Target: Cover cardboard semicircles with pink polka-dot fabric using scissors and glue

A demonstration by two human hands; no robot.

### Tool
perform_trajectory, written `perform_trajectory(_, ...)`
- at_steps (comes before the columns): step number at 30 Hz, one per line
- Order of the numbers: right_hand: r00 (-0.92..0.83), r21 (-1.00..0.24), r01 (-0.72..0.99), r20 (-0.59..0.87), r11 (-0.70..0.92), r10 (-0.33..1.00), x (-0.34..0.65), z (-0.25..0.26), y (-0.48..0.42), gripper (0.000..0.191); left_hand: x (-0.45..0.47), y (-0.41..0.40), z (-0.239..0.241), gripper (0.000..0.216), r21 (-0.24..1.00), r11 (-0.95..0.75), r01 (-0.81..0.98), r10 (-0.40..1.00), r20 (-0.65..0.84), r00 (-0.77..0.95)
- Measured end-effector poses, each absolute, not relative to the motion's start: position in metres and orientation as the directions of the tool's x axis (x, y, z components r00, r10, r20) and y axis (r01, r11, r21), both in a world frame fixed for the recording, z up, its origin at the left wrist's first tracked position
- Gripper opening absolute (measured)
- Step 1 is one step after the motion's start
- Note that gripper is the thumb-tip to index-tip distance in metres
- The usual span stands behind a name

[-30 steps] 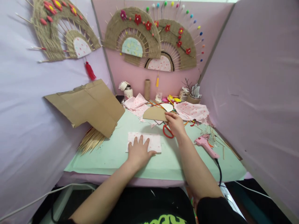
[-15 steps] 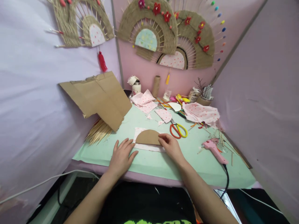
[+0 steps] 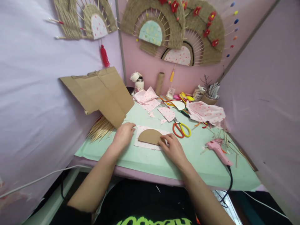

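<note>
A brown cardboard half-circle [image 3: 150,137] lies flat on a piece of pale pink-dotted fabric [image 3: 143,145], straight edge towards me. My right hand [image 3: 172,147] has its thumb and fingers closed round the right end of the cardboard. My left hand [image 3: 123,135] is at the upper left corner of the fabric, its fingers curled together; whether they pinch the corner is hidden. Scissors [image 3: 181,129] with one red and one yellow handle lie behind my right hand, beside a fabric-covered half-circle [image 3: 167,113].
A large cardboard sheet [image 3: 103,93] leans at left over a bundle of thin sticks [image 3: 100,129]. The pink glue gun [image 3: 219,151] lies at right, its cord hanging off the table edge. Crumpled dotted cloth [image 3: 206,112] sits behind. Twine-covered fans [image 3: 152,34] hang on the wall.
My left hand has gone from lying flat beside the fabric's lower left to its upper left corner, fingers now curled. My right hand stays at the cardboard's right end. The view has shifted slightly.
</note>
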State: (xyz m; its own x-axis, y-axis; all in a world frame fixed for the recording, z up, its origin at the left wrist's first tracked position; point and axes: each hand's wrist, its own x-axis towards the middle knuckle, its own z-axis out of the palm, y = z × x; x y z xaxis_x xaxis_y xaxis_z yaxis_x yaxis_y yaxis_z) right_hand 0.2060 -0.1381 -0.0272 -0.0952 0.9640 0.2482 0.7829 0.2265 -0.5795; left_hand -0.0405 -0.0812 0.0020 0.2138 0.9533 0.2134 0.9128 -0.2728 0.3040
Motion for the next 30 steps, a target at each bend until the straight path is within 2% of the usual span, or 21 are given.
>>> perform_trajectory(3, -0.099, -0.575, 0.786, 0.241, 0.225, 0.965, 0.206, -0.029, -0.137, 0.027, -0.038, -0.039, 0.001, 0.033, 0.27, -0.361, 0.892, 0.931, 0.151, 0.331)
perform_trajectory(5, -0.101, -0.576, 0.785, 0.243, 0.227, 0.965, 0.207, -0.03, -0.137, 0.027, -0.037, -0.02, -0.005, 0.027, 0.282, -0.402, 0.871, 0.914, 0.076, 0.397)
perform_trajectory(9, -0.098, -0.564, 0.794, 0.25, 0.227, 0.963, 0.206, -0.031, -0.138, 0.025, -0.038, -0.004, -0.017, 0.014, 0.3, -0.4, 0.866, 0.91, 0.015, 0.415)
perform_trajectory(14, -0.094, -0.545, 0.808, 0.258, 0.225, 0.962, 0.205, -0.032, -0.138, 0.025, -0.028, 0.019, -0.006, 0.021, 0.317, -0.333, 0.888, 0.943, 0.094, 0.32)
perform_trajectory(17, -0.095, -0.542, 0.808, 0.264, 0.229, 0.96, 0.205, -0.033, -0.137, 0.025, -0.013, 0.033, 0.003, 0.039, 0.368, -0.352, 0.861, 0.936, 0.168, 0.311)
perform_trajectory(19, -0.098, -0.549, 0.802, 0.269, 0.236, 0.958, 0.206, -0.033, -0.137, 0.024, -0.005, 0.032, 0.005, 0.055, 0.424, -0.443, 0.79, 0.896, 0.25, 0.368)
perform_trajectory(21, -0.103, -0.564, 0.789, 0.27, 0.244, 0.957, 0.206, -0.032, -0.137, 0.025, -0.002, 0.023, 0.002, 0.05, 0.444, -0.477, 0.759, 0.878, 0.213, 0.428)
perform_trajectory(24, -0.124, -0.574, 0.777, 0.264, 0.259, 0.957, 0.207, -0.03, -0.137, 0.034, -0.004, 0.001, -0.005, 0.029, 0.369, -0.472, 0.801, 0.871, 0.052, 0.489)
perform_trajectory(27, -0.153, -0.561, 0.782, 0.248, 0.271, 0.957, 0.209, -0.029, -0.136, 0.048, -0.007, -0.016, -0.007, 0.023, 0.322, -0.462, 0.826, 0.873, 0.0, 0.488)
perform_trajectory(30, -0.19, -0.562, 0.78, 0.205, 0.275, 0.96, 0.216, -0.03, -0.131, 0.049, -0.006, -0.023, -0.006, 0.015, 0.322, -0.449, 0.834, 0.872, -0.047, 0.488)
